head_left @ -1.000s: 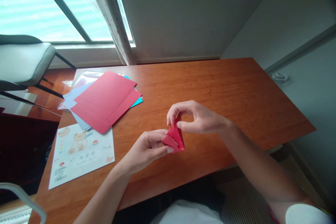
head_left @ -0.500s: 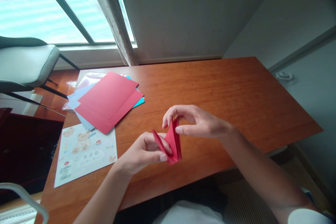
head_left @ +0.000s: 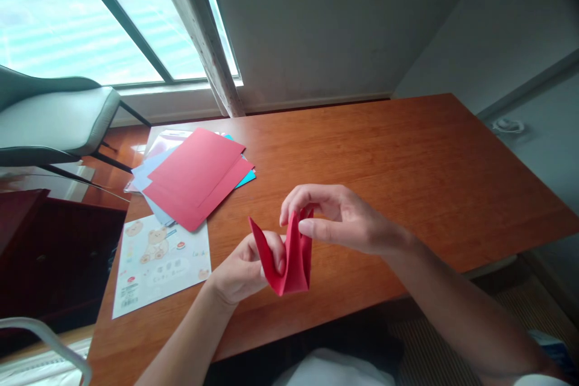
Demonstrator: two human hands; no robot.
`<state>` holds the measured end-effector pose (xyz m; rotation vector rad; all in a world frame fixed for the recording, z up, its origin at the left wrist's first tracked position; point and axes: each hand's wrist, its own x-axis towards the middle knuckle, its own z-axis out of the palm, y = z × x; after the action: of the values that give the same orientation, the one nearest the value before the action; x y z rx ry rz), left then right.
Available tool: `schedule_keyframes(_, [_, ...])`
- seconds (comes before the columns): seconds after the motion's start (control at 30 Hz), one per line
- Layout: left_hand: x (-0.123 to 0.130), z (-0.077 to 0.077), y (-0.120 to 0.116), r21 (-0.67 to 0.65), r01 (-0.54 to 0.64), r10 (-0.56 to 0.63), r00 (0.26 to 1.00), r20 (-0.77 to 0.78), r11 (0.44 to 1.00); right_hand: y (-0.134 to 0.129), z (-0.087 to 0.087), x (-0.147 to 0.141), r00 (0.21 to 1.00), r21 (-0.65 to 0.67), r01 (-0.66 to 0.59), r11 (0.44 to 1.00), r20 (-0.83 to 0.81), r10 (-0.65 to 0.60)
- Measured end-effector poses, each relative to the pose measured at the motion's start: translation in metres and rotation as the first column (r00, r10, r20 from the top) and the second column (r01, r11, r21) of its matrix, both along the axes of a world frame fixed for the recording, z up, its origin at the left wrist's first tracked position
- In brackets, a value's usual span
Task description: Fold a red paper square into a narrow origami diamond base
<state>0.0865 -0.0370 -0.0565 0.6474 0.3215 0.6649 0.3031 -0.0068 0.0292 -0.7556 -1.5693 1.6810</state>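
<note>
A folded red paper (head_left: pixel 295 268) with several pointed flaps is held up above the wooden table (head_left: pixel 384 163). My left hand (head_left: pixel 244 268) is closed on its left side, with fingers tucked inside the fold between the left flap and the middle one. From the right, my right hand (head_left: pixel 339 217) pinches the upper edge of the middle flap between thumb and fingers. The paper's left flap leans outward, and its base faces me. Part of the left thumb is hidden behind the paper.
Left on the table lies a stack of red sheets (head_left: pixel 194 178) over pale and blue ones. A white sheet with printed bears (head_left: pixel 163 265) is nearer me. A chair (head_left: pixel 58 117) stands beyond the left edge, by the window. A white curved tube (head_left: pixel 49 338) is at lower left.
The red paper has opened wider, its left flap now leaning further out with the base spread. My left fingers have curled inside the fold. The whole view has shifted slightly.
</note>
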Motion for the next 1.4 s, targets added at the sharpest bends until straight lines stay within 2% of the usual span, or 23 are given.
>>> schedule_keyframes(0.23, [-0.001,-0.004,-0.002,-0.014,-0.004,0.004,0.999,-0.046,1.0,0.001,-0.001,0.003,0.998,0.051,0.059,0.997,0.024,-0.061])
schedule_keyframes(0.47, [0.001,0.0,-0.002,-0.026,-0.018,0.016,0.998,-0.063,1.0,0.001,0.01,0.002,0.986,0.108,0.097,0.989,0.126,-0.11])
schedule_keyframes(0.8, [0.005,0.005,0.0,-0.053,-0.007,0.005,0.999,-0.032,0.999,-0.001,0.012,-0.005,0.95,0.01,0.208,0.978,0.236,-0.204])
schedule_keyframes(1.03, [0.005,0.006,0.001,-0.037,-0.03,0.029,0.999,-0.027,0.999,0.001,0.009,-0.004,0.984,-0.112,0.144,0.983,0.118,-0.131])
schedule_keyframes(1.3, [0.007,0.008,0.002,-0.054,-0.045,0.04,0.996,-0.079,0.998,0.0,0.009,-0.004,0.943,0.036,0.191,0.981,0.269,-0.193])
schedule_keyframes(1.4, [0.007,0.009,0.002,-0.074,-0.036,0.03,0.996,-0.081,0.997,0.001,0.009,-0.004,0.931,0.035,0.208,0.978,0.298,-0.209])
